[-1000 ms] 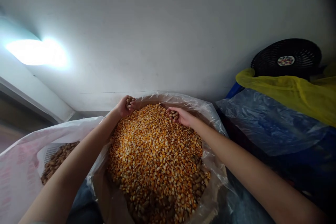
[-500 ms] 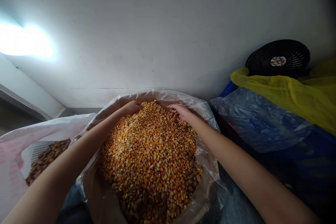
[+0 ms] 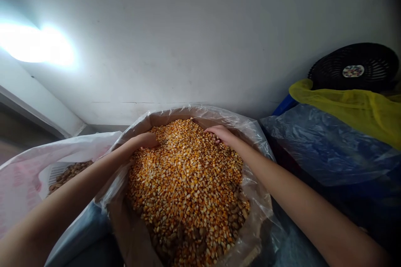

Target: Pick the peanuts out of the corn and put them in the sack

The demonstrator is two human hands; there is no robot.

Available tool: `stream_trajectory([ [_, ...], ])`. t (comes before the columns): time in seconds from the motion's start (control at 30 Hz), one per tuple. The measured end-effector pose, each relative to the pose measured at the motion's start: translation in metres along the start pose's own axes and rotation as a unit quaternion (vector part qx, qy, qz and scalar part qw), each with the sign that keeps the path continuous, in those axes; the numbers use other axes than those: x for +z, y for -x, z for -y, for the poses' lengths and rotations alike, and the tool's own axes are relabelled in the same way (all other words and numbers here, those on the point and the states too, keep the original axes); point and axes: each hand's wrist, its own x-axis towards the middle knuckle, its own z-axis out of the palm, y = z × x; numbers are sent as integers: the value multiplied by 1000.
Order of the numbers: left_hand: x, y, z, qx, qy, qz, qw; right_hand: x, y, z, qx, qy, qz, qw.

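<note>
Loose yellow-orange corn kernels fill a large sack with a clear plastic liner. Brown lumps that look like unshelled peanuts lie among the kernels along the right side and near edge. My left hand reaches into the far left of the corn, its fingertips hidden by the kernels. At the far right of the heap, my right hand curls its fingers around a few peanuts, just over the corn.
On the left stands a white and pink bag holding more brown peanuts. To the right are a clear plastic sheet, yellow mesh cloth and a black fan. A pale wall rises behind the sack.
My left hand has moved left and nearer, down into the corn. My right hand remains at the far right of the heap with peanuts in its fingers. The view has shifted slightly left.
</note>
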Motion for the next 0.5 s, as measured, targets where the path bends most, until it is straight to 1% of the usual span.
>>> stream_trajectory([
  [0.1, -9, 3, -8, 18, -31, -6, 999, 0, -2, -3, -6, 10, 11, 1000],
  [0.17, -9, 6, -14, 38, -82, -11, 996, 1, -3, -6, -12, 17, 16, 1000],
  [0.23, -2, 8, -19, 43, -144, 1, 989, 1, -4, -7, -16, 28, 16, 999],
  [0.3, 9, 9, -23, 41, -184, 16, 982, 2, -2, -6, -12, 37, 15, 999],
  [0.4, 23, 8, -25, 36, -182, 26, 982, 5, 1, -4, -2, 46, 8, 999],
  [0.5, 23, 6, -25, 36, -175, 35, 983, 6, 4, -1, -1, 61, 2, 998],
])
